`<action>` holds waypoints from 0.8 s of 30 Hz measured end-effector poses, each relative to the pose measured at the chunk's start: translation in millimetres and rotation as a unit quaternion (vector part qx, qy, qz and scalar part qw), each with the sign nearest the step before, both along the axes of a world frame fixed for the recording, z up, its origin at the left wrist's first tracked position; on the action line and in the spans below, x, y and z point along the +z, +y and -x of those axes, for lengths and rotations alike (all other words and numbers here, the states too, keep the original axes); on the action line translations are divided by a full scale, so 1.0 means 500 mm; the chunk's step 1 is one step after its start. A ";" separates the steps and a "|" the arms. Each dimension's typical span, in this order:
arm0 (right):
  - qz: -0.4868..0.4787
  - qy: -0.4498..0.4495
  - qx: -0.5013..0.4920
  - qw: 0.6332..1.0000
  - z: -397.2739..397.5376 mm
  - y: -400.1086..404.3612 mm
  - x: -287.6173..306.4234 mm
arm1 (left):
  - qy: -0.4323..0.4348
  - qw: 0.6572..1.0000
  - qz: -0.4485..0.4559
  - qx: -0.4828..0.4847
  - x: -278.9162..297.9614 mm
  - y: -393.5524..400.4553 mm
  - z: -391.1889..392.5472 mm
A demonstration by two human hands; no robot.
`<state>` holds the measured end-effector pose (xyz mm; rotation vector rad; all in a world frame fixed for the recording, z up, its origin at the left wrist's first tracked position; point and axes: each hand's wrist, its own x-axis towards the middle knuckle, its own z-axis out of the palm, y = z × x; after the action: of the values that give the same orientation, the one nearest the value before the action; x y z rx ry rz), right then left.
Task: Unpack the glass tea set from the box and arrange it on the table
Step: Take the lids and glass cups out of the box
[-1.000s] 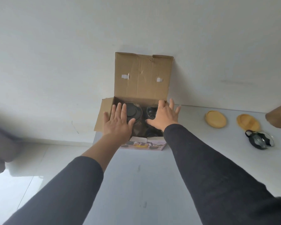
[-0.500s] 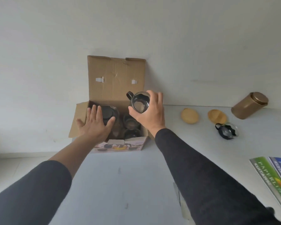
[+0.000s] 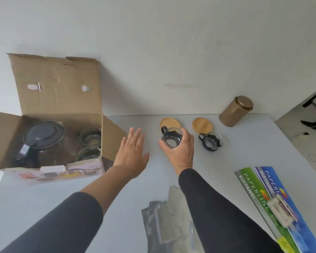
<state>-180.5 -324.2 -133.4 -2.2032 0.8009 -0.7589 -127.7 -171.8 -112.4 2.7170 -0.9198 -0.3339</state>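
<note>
Glass cup (image 3: 172, 140) with a black handle sits in the right hand (image 3: 181, 152), whose fingers wrap its side from the right, over the grey table (image 3: 254, 154); whether its base touches the surface is hard to tell from the head view. It is just in front of a round wooden coaster (image 3: 169, 122), and a second wooden coaster (image 3: 202, 125) lies to the right. A second glass cup (image 3: 210, 142) in a black holder stands on the table near that coaster, apart from the held one. The left hand (image 3: 132, 154) hovers flat between the cardboard box (image 3: 109, 132) and the held cup, fingers spread wide, holding nothing. Inside the open box, at the left, are a glass teapot (image 3: 44, 137) with a dark lid and two more glass cups (image 3: 90, 137), one behind the other. A gold canister (image 3: 235, 111) stands by the wall. Paper packs (image 3: 274, 201) printed PAPERLINE lie at the near right, and grey sheets (image 3: 168, 216) lie between the forearms.
</note>
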 end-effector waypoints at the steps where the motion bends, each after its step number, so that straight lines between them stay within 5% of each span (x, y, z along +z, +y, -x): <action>1: -0.004 0.011 -0.001 1.000 0.007 -0.022 -0.015 | 0.029 0.999 -0.040 -0.006 -0.022 -0.022 0.009; 7: -0.048 0.047 0.045 0.997 0.018 -0.127 -0.079 | 0.176 0.971 -0.148 0.064 -0.116 -0.115 0.021; 24: -0.006 0.097 0.125 0.987 -0.009 -0.188 -0.130 | 0.202 0.955 -0.203 0.072 -0.121 -0.152 0.007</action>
<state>-175.9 -418.1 -198.6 -2.3364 0.6024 -0.4200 -131.0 -247.8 -172.7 2.8746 -0.5811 -1.1069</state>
